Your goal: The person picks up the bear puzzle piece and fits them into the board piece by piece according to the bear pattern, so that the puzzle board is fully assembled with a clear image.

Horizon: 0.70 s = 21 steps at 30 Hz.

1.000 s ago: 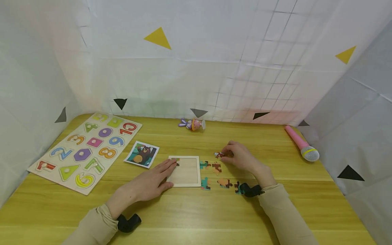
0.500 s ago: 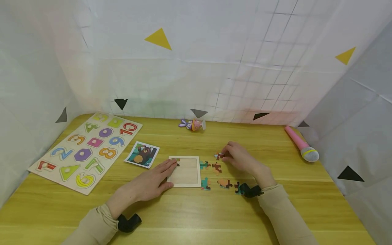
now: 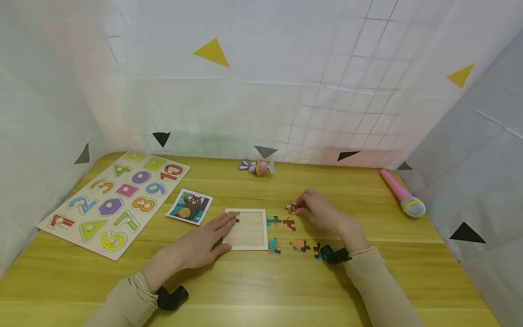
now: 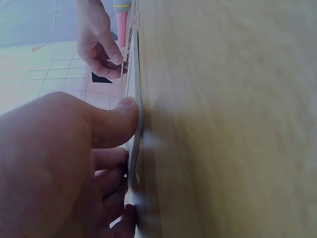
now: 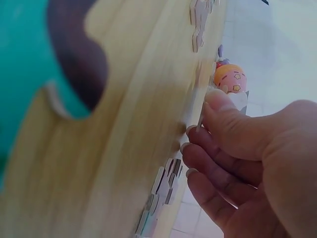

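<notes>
My left hand (image 3: pixel 204 240) rests with extended fingers over the left side of a small square wooden puzzle tray (image 3: pixel 265 231). Its thumb touches the lower left corner, and in the left wrist view the thumb lies at the tray's edge (image 4: pixel 136 148). A small piece (image 3: pixel 238 218) in the tray's top left corner is partly covered by the fingertips. To the right, my right hand (image 3: pixel 323 213) pinches a brown, white and red puzzle piece (image 3: pixel 292 207) between thumb and forefinger. Seen from the right wrist, this piece (image 5: pixel 200 119) is a thin edge under the thumb.
Several loose jigsaw pieces (image 3: pixel 274 245) lie right of the tray. A bear picture card (image 3: pixel 190 206) and a number puzzle board (image 3: pixel 122 204) are at left. A rabbit toy (image 3: pixel 259 167) lies behind, and a pink toy microphone (image 3: pixel 402 193) at far right.
</notes>
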Available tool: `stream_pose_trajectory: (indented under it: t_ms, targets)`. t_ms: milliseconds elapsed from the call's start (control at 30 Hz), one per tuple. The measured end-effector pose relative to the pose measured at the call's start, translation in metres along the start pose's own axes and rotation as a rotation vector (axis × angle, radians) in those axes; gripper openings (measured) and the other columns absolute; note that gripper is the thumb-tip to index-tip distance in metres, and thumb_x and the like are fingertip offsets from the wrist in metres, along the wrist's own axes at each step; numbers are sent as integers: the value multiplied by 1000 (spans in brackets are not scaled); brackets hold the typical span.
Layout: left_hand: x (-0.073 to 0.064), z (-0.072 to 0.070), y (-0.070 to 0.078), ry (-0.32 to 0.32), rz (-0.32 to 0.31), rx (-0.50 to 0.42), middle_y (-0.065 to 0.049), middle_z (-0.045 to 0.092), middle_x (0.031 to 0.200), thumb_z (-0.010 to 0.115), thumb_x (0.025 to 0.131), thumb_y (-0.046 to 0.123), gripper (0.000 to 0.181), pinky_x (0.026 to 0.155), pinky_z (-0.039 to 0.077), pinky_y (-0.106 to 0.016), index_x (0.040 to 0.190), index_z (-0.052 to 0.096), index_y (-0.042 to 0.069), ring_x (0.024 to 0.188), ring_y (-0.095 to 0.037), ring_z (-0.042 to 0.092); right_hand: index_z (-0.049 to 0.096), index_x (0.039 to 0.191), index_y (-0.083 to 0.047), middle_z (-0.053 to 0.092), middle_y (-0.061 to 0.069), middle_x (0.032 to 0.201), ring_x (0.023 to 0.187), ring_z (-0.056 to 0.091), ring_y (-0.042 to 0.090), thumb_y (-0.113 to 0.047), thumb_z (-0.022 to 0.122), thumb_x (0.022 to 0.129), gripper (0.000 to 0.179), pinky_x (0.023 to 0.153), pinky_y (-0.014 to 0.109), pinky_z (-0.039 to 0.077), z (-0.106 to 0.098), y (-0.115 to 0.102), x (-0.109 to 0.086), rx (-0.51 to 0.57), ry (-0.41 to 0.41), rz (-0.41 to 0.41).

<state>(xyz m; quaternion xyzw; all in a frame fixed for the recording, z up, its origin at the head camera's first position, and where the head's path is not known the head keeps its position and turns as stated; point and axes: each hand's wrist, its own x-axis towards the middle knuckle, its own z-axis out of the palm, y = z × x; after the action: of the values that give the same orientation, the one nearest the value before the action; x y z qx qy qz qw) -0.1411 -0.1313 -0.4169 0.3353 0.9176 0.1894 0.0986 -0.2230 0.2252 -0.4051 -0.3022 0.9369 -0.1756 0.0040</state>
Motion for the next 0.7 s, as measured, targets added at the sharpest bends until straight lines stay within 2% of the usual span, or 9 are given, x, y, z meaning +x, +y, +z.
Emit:
stream_pose_trajectory:
  t_ms: [533, 700]
  targets:
    - [0, 0, 0, -3, 0, -6, -10, 20, 167, 50, 105, 35, 67, 120, 27, -49, 159, 24, 6, 153, -30, 19, 66, 113, 5, 61, 11, 101, 87, 57, 19, -6, 62, 98, 19, 79, 39, 52, -3, -2, -1, -3, -4, -16]
    - [0, 1, -1, -1, -1, 0, -10, 20, 166, 49, 105, 36, 66, 120, 27, -49, 159, 24, 6, 153, -30, 19, 66, 112, 5, 60, 10, 101, 86, 55, 18, -4, 62, 98, 18, 78, 38, 52, -5, -6, -2, -2, 21, -26]
